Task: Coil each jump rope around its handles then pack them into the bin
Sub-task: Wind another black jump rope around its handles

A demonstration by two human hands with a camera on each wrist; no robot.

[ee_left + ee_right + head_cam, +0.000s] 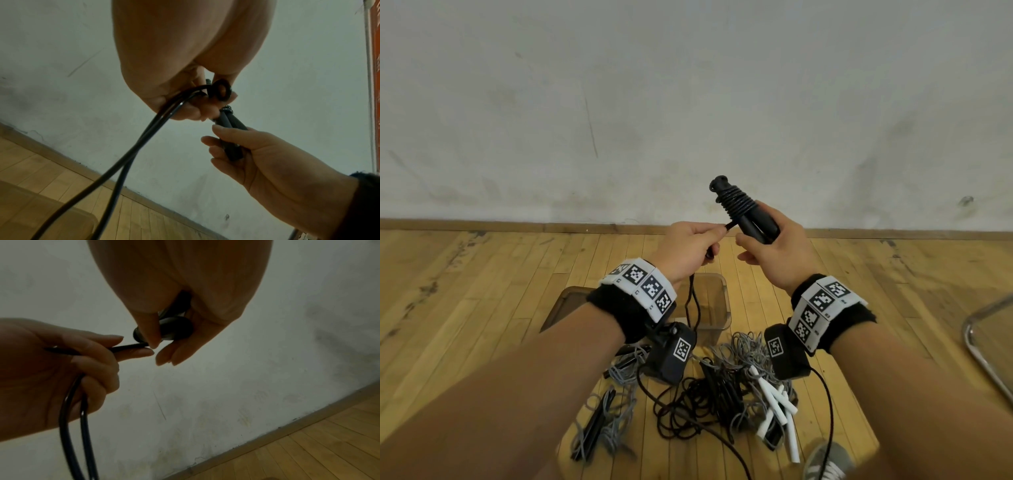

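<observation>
Black rope (693, 301) pinched in left hand (690, 251), coiled handles (748, 214) gripped in right hand (779, 251), above the bin (724, 308).

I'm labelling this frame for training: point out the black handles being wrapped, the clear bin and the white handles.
Black plastic jump rope handles (756, 219), head view, bare shaft.
Clear plastic bin (725, 301), head view, right wall.
White jump rope handles (779, 399), head view, mid-shaft.

The left hand (185, 91) pinches the black rope (127, 155); the right hand (257, 159) grips both handles (230, 129).
</observation>
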